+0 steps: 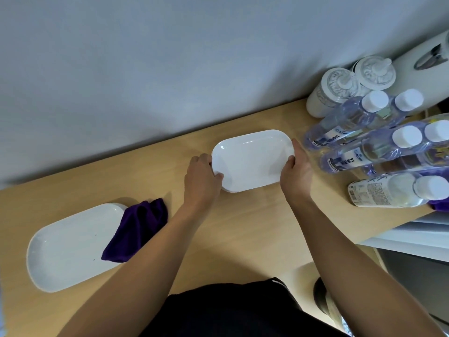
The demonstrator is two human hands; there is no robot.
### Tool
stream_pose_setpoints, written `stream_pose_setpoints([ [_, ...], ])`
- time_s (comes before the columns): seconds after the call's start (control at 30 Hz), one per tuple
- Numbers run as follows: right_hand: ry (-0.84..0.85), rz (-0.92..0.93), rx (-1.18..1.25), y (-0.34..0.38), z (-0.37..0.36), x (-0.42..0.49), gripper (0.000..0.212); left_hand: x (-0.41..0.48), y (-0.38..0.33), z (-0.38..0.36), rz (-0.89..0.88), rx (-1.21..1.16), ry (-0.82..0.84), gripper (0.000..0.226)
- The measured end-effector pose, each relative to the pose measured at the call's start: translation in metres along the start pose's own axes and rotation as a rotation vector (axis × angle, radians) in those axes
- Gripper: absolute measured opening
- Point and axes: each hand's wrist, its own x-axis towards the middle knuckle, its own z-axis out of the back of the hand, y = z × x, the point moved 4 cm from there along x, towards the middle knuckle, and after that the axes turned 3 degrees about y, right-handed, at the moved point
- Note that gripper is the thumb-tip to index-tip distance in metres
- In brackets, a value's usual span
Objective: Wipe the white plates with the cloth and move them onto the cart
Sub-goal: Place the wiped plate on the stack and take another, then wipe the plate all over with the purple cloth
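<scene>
Bottle labels point(330, 138) blurred — left grip point(201, 177), right grip point(295, 172) hold white plate point(251, 160).

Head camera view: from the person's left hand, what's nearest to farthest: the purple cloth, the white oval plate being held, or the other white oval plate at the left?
1. White oval plate being held: the left hand grips its left end.
2. Purple cloth: left of the hand, draped over the other plate's edge.
3. Other white oval plate: farthest left, beyond the cloth.
</scene>
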Motion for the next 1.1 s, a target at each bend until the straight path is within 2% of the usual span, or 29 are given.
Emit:
stream_pose_setpoints([
  [0.13, 0.034, 0.039, -0.073, 0.003, 0.0, 0.002, 0.052, -0.002, -0.002, 0.007, -0.029, 0.103, 0.033, 0.04],
  [0.27, -0.071, 0.296, -0.149, 0.03, -0.002, -0.019, 0.048, -0.014, 0.013, 0.023, -0.047, 0.175, -0.015, 0.048],
  [0.33, -0.063, 0.409, -0.073, 0.051, -0.01, -0.04, 0.041, -0.026, 0.027, 0.033, -0.068, 0.207, -0.059, 0.046],
  [0.4, 0.036, 0.479, 0.056, 0.071, -0.022, -0.065, 0.037, -0.04, 0.042, 0.044, -0.089, 0.219, -0.106, 0.043],
  [0.5, 0.28, 0.56, 0.193, 0.099, -0.048, -0.1, 0.037, -0.063, 0.062, 0.063, -0.091, 0.212, -0.19, 0.037],
  [0.6, 0.491, 0.598, 0.23, 0.116, -0.072, -0.13, 0.037, -0.086, 0.078, 0.085, -0.135, 0.199, -0.305, 0.03],
  [0.7, 0.632, 0.626, 0.212, 0.127, -0.089, -0.154, 0.037, -0.104, 0.092, 0.104, -0.162, 0.219, -0.409, 0.029],
  [0.8, 0.71, 0.657, 0.197, 0.136, -0.098, -0.172, 0.036, -0.117, 0.112, 0.115, -0.062, 0.234, -0.437, 0.04],
  [0.93, 0.731, 0.664, 0.195, 0.142, -0.109, -0.187, 0.034, -0.13, 0.138, 0.12, 0.09, 0.248, -0.333, 0.047],
  [1.1, 0.728, 0.664, 0.208, 0.156, -0.116, -0.201, 0.033, -0.144, 0.147, 0.132, 0.087, 0.098, -0.329, 0.038],
])
